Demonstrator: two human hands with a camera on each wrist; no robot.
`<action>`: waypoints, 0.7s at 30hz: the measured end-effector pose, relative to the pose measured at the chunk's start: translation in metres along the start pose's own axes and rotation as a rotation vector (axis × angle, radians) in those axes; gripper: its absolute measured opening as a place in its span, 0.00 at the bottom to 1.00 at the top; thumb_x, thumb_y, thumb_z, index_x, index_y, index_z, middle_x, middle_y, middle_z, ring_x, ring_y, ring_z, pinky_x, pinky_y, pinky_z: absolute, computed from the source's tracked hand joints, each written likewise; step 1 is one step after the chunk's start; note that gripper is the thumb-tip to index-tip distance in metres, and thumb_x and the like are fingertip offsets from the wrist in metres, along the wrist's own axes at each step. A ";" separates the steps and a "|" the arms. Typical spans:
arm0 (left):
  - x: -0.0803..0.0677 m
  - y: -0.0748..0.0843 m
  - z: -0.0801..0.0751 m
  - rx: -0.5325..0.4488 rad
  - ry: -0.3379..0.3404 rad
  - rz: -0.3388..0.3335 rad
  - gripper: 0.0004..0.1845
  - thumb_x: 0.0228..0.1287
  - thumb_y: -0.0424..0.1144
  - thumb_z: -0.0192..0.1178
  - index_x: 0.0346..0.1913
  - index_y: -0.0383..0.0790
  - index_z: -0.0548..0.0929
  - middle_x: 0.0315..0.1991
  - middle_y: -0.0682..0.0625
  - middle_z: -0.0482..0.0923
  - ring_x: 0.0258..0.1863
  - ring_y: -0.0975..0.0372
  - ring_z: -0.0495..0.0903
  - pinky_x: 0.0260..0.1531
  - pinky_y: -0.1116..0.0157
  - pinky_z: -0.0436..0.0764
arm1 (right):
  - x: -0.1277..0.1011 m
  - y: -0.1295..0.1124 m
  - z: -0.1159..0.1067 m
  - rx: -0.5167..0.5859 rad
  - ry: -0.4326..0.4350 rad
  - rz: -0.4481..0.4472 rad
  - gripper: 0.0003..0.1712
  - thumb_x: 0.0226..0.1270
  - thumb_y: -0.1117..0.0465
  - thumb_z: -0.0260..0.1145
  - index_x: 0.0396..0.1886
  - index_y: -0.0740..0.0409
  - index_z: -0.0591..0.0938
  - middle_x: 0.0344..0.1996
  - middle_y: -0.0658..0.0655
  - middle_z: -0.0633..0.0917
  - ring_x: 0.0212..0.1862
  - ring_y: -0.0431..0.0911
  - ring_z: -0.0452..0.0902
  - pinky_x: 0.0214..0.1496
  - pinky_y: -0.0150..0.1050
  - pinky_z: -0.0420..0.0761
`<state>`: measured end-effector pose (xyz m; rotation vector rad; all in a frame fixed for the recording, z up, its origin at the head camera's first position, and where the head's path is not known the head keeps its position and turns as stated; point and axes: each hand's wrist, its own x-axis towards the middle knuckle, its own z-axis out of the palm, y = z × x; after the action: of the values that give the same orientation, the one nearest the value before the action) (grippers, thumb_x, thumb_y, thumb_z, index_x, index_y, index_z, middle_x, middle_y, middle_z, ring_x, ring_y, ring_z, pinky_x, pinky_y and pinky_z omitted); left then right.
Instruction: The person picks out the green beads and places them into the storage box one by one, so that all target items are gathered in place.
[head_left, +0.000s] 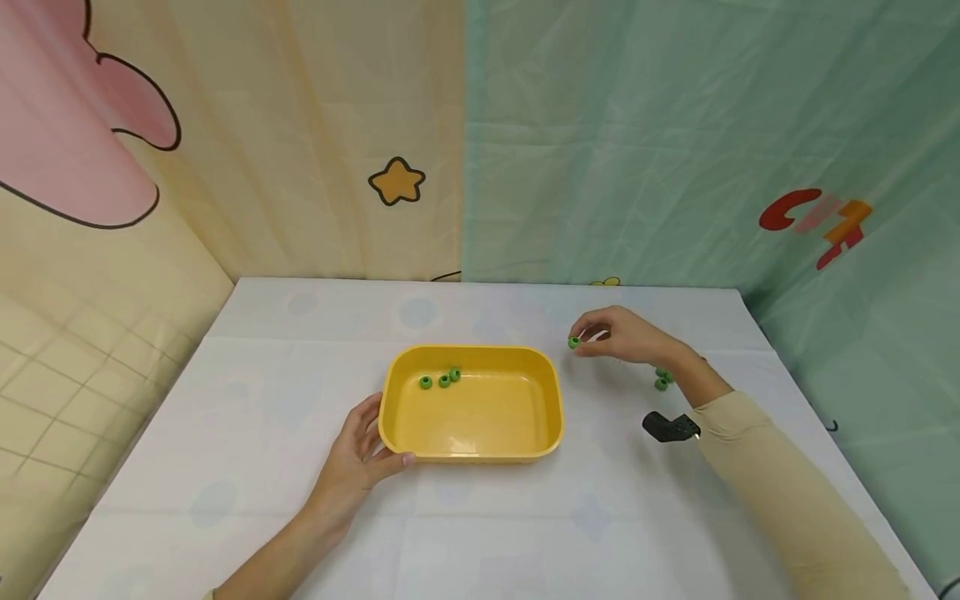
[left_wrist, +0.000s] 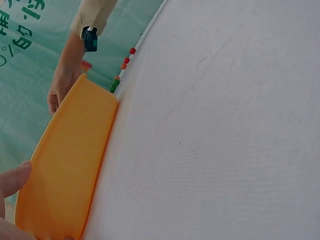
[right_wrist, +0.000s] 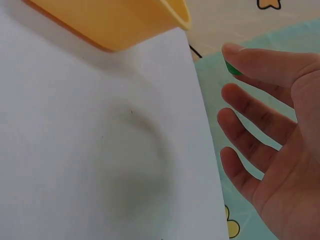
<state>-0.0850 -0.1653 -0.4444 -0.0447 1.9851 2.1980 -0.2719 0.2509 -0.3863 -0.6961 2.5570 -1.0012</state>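
A yellow rectangular tray (head_left: 487,421) rests on the white-covered table, with three green beads (head_left: 426,382) inside, towards its back left. My left hand (head_left: 352,467) grips the tray's front left corner, thumb along the front side and fingers at the left. Right of the tray and above the table, my right hand (head_left: 618,335) pinches a green bead (head_left: 573,342) between thumb and index finger. The right wrist view shows the other fingers (right_wrist: 250,142) spread apart and curved, with the pinched bead mostly covered by the thumb.
Several green beads (head_left: 662,383) lie on the table (head_left: 225,400), partly behind my right forearm. Red beads (left_wrist: 126,60) sit in a line beyond them in the left wrist view. A black wrist device (head_left: 671,427) sticks out from the right sleeve. Printed curtains (head_left: 600,150) border the table.
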 end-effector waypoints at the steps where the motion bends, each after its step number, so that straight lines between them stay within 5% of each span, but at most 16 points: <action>1: 0.000 0.000 0.000 0.000 0.000 -0.002 0.52 0.59 0.26 0.74 0.80 0.42 0.52 0.80 0.48 0.53 0.77 0.52 0.57 0.66 0.69 0.72 | 0.002 -0.003 0.001 0.003 -0.007 -0.004 0.11 0.68 0.63 0.74 0.49 0.58 0.87 0.47 0.53 0.86 0.54 0.53 0.81 0.60 0.52 0.84; 21: -0.003 -0.001 0.006 -0.003 -0.002 -0.003 0.53 0.59 0.26 0.75 0.81 0.43 0.52 0.80 0.48 0.53 0.77 0.52 0.57 0.66 0.69 0.72 | 0.057 -0.067 0.032 0.008 -0.174 -0.173 0.08 0.69 0.61 0.73 0.45 0.55 0.88 0.45 0.49 0.87 0.53 0.50 0.80 0.61 0.47 0.83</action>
<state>-0.0810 -0.1600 -0.4442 -0.0457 1.9790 2.1985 -0.2836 0.1597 -0.3676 -0.9711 2.3740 -0.9562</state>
